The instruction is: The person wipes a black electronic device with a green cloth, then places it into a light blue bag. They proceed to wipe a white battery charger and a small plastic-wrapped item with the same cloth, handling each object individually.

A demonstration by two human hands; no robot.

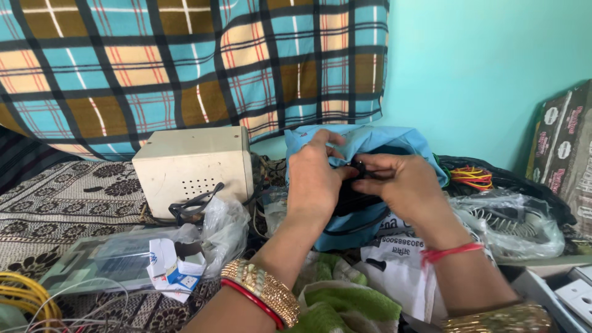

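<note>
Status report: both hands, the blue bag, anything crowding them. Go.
Left hand grips blue bag at its opening. Right hand pinches a small dark part there. Clear plastic bags and green cloth crowd close.

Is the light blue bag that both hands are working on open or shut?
Open: the left hand and right hand hold the blue bag at its mouth, where a dark interior shows.

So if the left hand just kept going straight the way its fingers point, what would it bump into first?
The left hand already touches the light blue bag, fingers aimed up and away. Going on, it would likely press deeper into the bag's cloth, then toward the turquoise wall behind, though depth is hard to judge.
</note>
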